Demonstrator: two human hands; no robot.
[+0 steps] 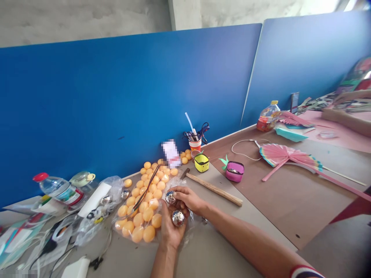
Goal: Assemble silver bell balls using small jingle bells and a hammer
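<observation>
My left hand (168, 227) is palm up near the table's front and cradles a shiny silver ball (177, 218) in its curled fingers. My right hand (188, 199) reaches in from the right and pinches a second silver ball (170, 197) just above the left hand. Both hands hover beside a clear plastic bag of several orange ping-pong balls (145, 200). More orange balls (153, 170) lie loose toward the blue partition. Two more silver balls (125, 194) sit at the left by a crumpled plastic bag.
A wooden-handled hammer (213, 188) lies right of my hands. Beyond it stand a yellow box (201, 162), a pink box (234, 171) and a pen cup with scissors (196, 139). A water bottle (59, 189) and cables clutter the left. Another person's arm (344, 117) works by pink paper fans (285, 156).
</observation>
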